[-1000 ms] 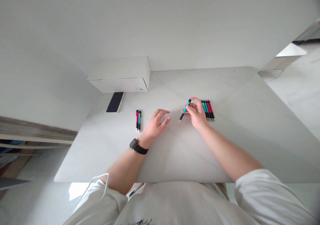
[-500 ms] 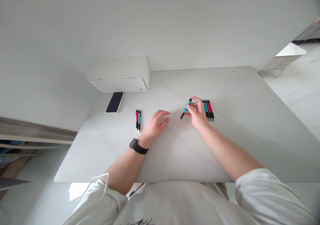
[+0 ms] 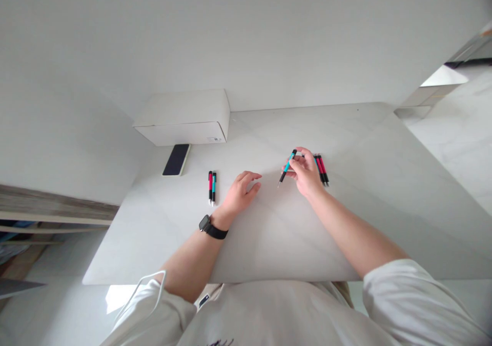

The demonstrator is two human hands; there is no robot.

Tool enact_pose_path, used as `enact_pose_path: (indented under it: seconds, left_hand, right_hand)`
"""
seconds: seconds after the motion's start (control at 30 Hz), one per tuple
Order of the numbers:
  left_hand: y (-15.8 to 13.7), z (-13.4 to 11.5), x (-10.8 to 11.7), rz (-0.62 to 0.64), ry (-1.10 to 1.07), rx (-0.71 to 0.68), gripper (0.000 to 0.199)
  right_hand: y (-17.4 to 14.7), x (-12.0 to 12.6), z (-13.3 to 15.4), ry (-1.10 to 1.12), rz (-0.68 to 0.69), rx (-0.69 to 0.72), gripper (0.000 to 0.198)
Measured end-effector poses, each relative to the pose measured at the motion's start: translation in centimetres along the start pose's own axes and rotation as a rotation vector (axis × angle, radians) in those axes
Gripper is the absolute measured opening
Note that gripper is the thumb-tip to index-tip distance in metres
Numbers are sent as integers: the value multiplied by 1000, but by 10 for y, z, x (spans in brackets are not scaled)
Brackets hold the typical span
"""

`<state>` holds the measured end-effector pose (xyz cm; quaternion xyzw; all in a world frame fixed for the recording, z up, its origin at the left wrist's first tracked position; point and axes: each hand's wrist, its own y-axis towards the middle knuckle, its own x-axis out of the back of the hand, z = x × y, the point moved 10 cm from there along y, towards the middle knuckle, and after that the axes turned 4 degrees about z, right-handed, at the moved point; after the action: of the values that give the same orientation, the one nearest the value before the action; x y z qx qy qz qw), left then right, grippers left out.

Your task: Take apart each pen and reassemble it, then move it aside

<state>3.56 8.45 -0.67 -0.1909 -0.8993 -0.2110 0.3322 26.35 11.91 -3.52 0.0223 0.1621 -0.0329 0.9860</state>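
Between the fingers and thumb of my right hand (image 3: 306,176) is a teal and black pen (image 3: 287,168), tilted with its tip pointing down and left. Just right of that hand lies a row of several pens, among them a red and black pen (image 3: 323,169); my hand hides part of the row. My left hand (image 3: 241,191) rests over the table, fingers bent and apart from the thumb, with nothing in it. To its left, a red and black pen (image 3: 210,187) and another teal and black pen (image 3: 214,188) lie side by side.
A white box (image 3: 182,131) stands at the back left of the white table (image 3: 265,238), against the wall. In front of it lies a dark-screened phone (image 3: 177,160). A black watch (image 3: 212,227) is on my left wrist.
My right hand has shifted very slightly to the right with the teal pen, covering more of the pen row. My left hand stays nearly still.
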Motion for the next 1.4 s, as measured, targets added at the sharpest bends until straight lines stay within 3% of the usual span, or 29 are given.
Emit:
enact_pose_path:
  seconds: [0.17,0.33,0.43,0.63,0.9,1.4]
  left_hand:
    - [-1,-2,-1,11,-7,-12,24]
    - [-1,0,-2,16,-3,-16,24]
    - [-1,2,-2,22,-8,-19,24]
    - [0,0,-3,31,-13,-30,24]
    - [1,-1,-4,42,-15,-42,24]
    - [1,-2,-5,41,-6,-46,23]
  right_hand:
    - [20,49,62,-90,-155,177,57]
    - [33,113,127,-383,-268,275,51]
    - [42,141,127,-675,-239,181,48]
    - [53,184,78,-1334,-215,-97,33]
    - [52,186,42,-1540,-100,-295,35]
    - [35,162,47,-1278,-132,-457,31]
